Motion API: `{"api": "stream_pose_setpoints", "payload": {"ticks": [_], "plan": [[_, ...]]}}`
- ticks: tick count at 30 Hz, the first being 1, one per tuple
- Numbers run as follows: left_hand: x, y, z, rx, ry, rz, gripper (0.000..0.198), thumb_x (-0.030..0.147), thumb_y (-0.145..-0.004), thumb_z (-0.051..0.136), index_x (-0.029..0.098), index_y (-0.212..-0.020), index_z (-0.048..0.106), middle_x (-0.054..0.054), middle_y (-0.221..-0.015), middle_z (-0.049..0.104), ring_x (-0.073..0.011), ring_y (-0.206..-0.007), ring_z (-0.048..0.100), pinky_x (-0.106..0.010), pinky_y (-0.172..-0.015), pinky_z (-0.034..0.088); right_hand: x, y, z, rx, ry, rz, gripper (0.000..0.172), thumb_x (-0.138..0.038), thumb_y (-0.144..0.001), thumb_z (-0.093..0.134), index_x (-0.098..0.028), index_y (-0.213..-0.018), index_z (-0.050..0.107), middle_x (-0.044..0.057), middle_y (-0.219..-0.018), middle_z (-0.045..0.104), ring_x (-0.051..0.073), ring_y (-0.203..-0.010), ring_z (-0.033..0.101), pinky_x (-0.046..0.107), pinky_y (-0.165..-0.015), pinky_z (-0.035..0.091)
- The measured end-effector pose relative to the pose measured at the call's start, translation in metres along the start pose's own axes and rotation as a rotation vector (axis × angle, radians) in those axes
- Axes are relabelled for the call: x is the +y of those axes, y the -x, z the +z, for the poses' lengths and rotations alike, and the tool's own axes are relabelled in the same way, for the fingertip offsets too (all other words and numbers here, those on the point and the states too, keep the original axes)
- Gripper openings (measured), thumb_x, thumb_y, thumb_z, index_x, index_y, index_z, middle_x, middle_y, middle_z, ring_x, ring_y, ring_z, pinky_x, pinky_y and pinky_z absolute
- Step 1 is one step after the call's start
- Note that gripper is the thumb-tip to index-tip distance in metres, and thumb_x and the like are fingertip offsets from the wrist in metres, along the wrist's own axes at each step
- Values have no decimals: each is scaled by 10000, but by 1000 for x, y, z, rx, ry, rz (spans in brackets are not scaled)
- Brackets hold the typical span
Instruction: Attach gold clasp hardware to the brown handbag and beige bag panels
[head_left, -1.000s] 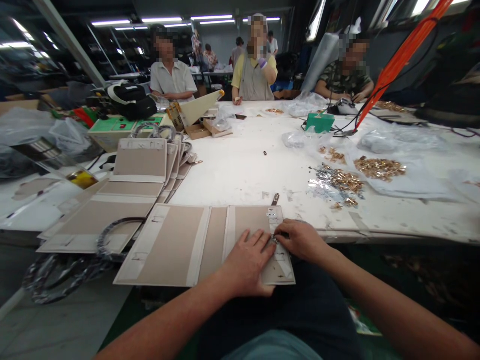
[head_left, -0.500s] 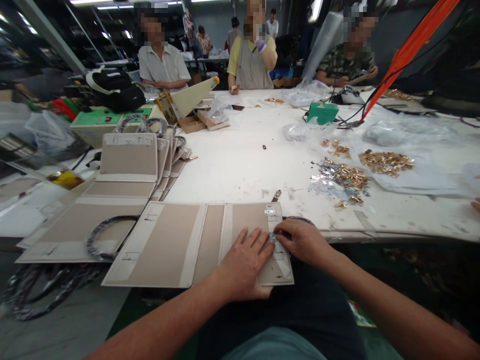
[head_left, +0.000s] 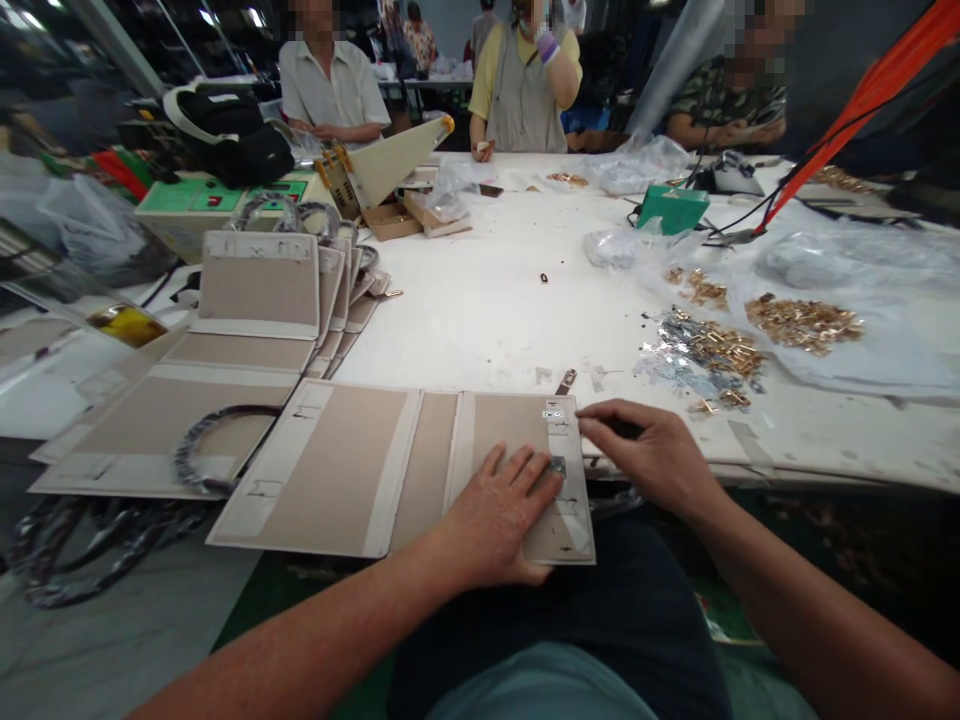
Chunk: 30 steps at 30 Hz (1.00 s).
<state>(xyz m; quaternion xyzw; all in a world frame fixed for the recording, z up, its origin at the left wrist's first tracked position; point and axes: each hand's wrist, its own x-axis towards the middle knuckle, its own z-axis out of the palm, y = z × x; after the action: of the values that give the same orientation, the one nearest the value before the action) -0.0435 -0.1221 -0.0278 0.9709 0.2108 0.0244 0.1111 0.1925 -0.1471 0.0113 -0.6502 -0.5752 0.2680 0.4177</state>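
Observation:
A beige bag panel (head_left: 352, 460) with pale taped strips lies unfolded along the table's near edge. My left hand (head_left: 499, 515) rests flat on its right section, fingers spread. Just beyond those fingertips a small silver metal plate (head_left: 557, 465) sits on the panel's pale strip. My right hand (head_left: 652, 450) is at the panel's right edge, thumb and fingers pressed together; whatever they may hold is hidden. A gold-coloured metal tab (head_left: 567, 381) sticks out past the panel's far edge.
Similar panels (head_left: 259, 290) are stacked at left, with a plastic-wrapped dark handle (head_left: 184, 455). Gold-coloured fittings (head_left: 806, 322) and silver plates (head_left: 667, 365) lie in heaps at right. A green box (head_left: 673, 210) and an orange bar (head_left: 855, 115) stand beyond. Several people are across the table.
My right hand has moved off the small silver plate, outward to the panel's right edge. My left hand stays flat on the panel. The camera view has tilted down a little.

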Motion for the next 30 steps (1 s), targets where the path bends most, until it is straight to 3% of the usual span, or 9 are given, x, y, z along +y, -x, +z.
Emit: {"api": "stream_pose_setpoints", "payload": {"ticks": [2,4,9,16,23,30], "plan": [[0,-1,1,-8,2,3,1001,687,-770,691,163,-1559,365,-174,-1649,327,-401,-1502,286,-591,-1252,108,-11,0,0,198,-148,-26,226,-415,-896,724,-206,-960,778,4,-702,696,163,-605,618,282,-579,482],[-1,-2,1,-16,5,6,999,680,-771,695,157,-1556,368,-174,-1646,334,-401,-1503,283,-594,-1253,105,-11,-1,9,299,-293,-79,243,-435,-919,708,-196,-895,749,-17,-602,615,139,-518,540,276,-522,440],[-3,-2,2,-6,7,15,966,680,-797,669,136,-1546,391,-190,-1629,360,-402,-1504,291,-583,-1264,71,10,-1,39,313,-561,-106,401,-427,-950,673,-208,-631,567,-20,-569,542,135,-536,532,291,-567,468],[-6,-3,6,-7,34,38,945,701,-824,625,121,-1537,406,-207,-1633,348,-407,-1535,240,-575,-1271,33,-8,-9,32,341,-997,-44,436,-389,-911,694,-210,-598,450,-72,-532,401,83,-405,390,246,-421,348],[-6,-2,5,1,34,40,959,660,-784,677,114,-1526,409,-216,-1611,371,-402,-1532,246,-562,-1274,37,-6,-11,61,176,-913,-6,412,-344,-910,705,-213,-600,468,-58,-531,428,90,-421,402,244,-413,326],[-5,3,7,55,59,26,1000,637,-726,733,128,-1525,410,-219,-1586,387,-391,-1519,258,-542,-1275,54,-16,-12,62,96,-561,-53,456,-434,-902,682,-229,-558,464,-45,-477,445,111,-445,407,261,-437,352]]}}
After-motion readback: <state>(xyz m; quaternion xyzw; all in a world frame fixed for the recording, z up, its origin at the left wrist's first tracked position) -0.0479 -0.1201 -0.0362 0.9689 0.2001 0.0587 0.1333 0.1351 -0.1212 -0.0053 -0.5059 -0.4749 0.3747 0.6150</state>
